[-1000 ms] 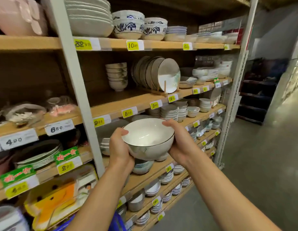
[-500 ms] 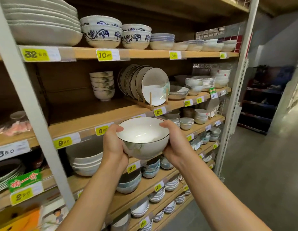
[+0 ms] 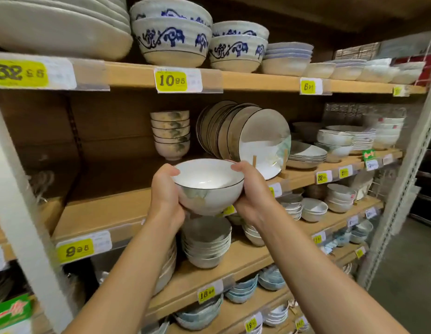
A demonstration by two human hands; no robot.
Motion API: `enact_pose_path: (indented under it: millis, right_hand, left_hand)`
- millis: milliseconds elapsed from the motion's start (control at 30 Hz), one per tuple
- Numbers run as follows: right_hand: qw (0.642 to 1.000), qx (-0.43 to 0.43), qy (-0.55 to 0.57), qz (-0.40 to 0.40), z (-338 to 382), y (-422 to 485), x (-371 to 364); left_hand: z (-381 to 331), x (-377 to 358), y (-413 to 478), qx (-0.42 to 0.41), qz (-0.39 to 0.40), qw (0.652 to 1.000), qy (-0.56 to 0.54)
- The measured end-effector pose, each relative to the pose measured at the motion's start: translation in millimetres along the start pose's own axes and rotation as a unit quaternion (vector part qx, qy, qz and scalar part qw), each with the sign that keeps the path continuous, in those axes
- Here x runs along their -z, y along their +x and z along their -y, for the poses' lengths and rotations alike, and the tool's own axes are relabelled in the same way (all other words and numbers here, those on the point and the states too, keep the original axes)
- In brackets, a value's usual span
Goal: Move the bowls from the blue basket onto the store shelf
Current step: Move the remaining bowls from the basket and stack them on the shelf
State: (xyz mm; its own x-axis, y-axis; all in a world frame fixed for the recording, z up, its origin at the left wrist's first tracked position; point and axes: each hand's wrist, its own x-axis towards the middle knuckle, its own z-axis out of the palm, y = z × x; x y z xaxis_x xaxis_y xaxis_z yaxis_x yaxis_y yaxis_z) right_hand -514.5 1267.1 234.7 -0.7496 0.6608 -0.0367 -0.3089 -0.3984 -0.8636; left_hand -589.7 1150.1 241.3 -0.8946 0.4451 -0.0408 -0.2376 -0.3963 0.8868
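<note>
both hands on the bowl (image 3: pixel 208 186), left hand (image 3: pixel 165 194) & right hand (image 3: pixel 254 191) grip curled round its sides, thumbs over rim, held in front of the shelf (image 3: pixel 108 213).

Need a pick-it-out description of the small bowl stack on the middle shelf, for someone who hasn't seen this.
Find the yellow 10.95 price tag; on the shelf below it stands a row of upright plates. Just left of them is the stack of small bowls. Unlike its neighbours it is a narrow upright tower: footed, dark-rimmed, with green-brown brush marks.
</note>
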Motion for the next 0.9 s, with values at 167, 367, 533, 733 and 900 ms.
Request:
enact_pose_path:
  millis: [167,367,533,733,900]
  right_hand:
    - [0.999,-0.037,0.007,-0.002,-11,54,-14]
    - [0.997,-0.074,-0.006,0.004,-26,106,-26]
    - [0.996,-0.086,-0.021,0.011,-33,144,-36]
    - [0.996,-0.073,-0.044,-0.019,-33,178,-44]
    - [0.992,-0.075,-0.097,-0.021,-40,186,-45]
  left_hand:
    - [-2,-1,50,-0.005,-0.052,0.998,0.032]
    - [2,7,97,0.011,-0.099,0.993,0.063]
    - [0,6,117,-0.005,-0.119,0.988,0.098]
    - [2,-1,127,-0.03,-0.151,0.985,0.077]
    - [28,-24,118,-0.016,-0.175,0.982,0.063]
